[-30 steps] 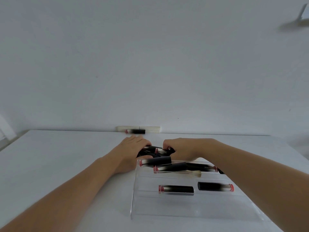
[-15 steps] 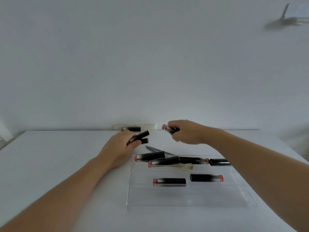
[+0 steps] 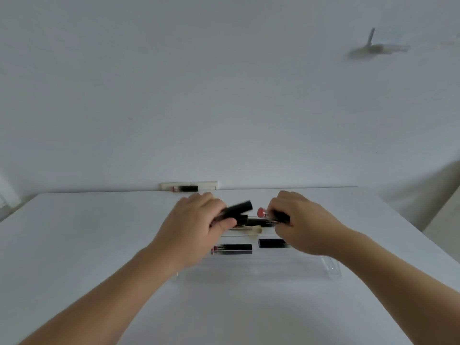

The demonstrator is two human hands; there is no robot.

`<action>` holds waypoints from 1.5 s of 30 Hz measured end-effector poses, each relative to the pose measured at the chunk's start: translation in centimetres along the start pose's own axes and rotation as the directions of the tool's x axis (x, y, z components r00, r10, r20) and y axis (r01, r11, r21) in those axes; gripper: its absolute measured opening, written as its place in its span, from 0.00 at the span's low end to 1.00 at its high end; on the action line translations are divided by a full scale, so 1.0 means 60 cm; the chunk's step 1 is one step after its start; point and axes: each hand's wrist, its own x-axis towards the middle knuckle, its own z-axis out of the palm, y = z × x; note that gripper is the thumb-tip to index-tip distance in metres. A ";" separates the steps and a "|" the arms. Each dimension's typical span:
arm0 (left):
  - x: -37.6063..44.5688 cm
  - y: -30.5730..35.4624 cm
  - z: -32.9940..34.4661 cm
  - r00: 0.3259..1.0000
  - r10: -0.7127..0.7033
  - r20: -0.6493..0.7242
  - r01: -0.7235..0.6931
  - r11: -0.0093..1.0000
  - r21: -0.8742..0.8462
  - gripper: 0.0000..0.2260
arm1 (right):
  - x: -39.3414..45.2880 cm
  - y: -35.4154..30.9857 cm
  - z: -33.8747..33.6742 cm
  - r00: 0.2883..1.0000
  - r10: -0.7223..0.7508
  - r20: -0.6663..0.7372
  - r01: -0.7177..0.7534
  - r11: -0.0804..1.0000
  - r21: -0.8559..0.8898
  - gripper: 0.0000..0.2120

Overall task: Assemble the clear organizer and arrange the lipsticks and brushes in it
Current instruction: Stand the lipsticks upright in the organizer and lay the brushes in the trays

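While over the clear organizer (image 3: pixel 328 268), left hand (image 3: pixel 191 230) grips black lipsticks (image 3: pixel 235 210), right hand (image 3: pixel 302 222) pinches red-capped lipstick (image 3: pixel 262 212)

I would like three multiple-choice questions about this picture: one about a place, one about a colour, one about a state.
1. Where does the single lipstick outside the tray lie?
A. at the table's far edge by the wall
B. on the floor
C. beside the left elbow

2. What colour is the end of the lipstick in the right hand?
A. blue
B. pinkish red
C. green

3. What is the left hand doing?
A. lying flat
B. gripping a black tube
C. pointing upward

Answers: 1 A, it lies by the wall. 2 B, its round end shows pinkish red. 3 B, fingers curl round the tube.
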 end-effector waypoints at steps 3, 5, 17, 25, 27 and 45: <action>-0.023 0.030 0.021 0.999 0.016 0.051 -0.022 0.991 0.134 0.17 | -0.025 0.002 0.017 0.999 -0.018 -0.035 0.016 0.998 -0.056 0.09; -0.036 0.039 0.032 0.999 0.035 0.039 -0.042 0.979 0.200 0.13 | -0.035 0.002 0.030 0.996 -0.038 -0.079 0.029 0.994 -0.109 0.06; -0.054 0.041 0.056 1.000 -0.021 -0.022 0.025 0.981 0.193 0.19 | -0.074 0.007 0.083 0.987 -0.047 -0.155 0.002 0.961 -0.277 0.19; -0.031 0.031 0.058 0.990 -0.059 -0.126 0.079 0.985 0.156 0.18 | -0.076 0.016 0.084 0.957 -0.047 -0.285 -0.014 0.977 -0.211 0.18; -0.030 0.030 0.061 0.990 -0.064 -0.122 0.083 0.984 0.156 0.18 | -0.072 0.016 0.082 0.951 -0.049 -0.304 -0.017 0.977 -0.211 0.18; -0.052 0.047 0.061 0.979 -0.174 0.107 0.157 0.976 0.154 0.27 | -0.075 0.038 0.112 0.962 -0.021 -0.271 -0.031 0.982 -0.187 0.28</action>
